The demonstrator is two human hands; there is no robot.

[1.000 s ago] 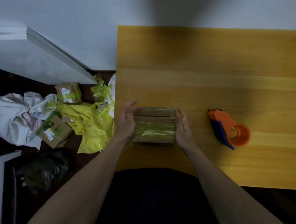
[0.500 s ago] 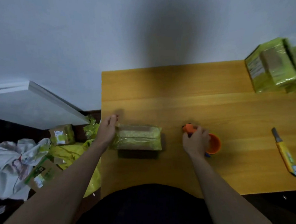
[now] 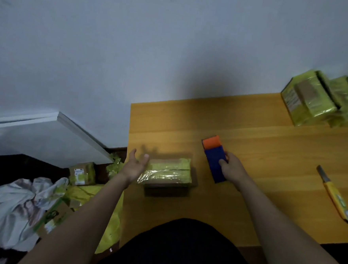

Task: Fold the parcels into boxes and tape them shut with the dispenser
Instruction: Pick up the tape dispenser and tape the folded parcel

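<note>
stacked parcels (image 3: 323,99) cut off right, knife (image 3: 336,199) blurred

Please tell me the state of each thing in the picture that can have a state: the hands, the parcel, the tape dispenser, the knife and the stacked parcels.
left hand: open, at the parcel's left end
right hand: grips the tape dispenser
parcel: closed, wrapped in yellow-green tape, on the table
tape dispenser: held, right of the parcel
utility knife: lying untouched, blade out
stacked parcels: taped, at the far right corner
</note>
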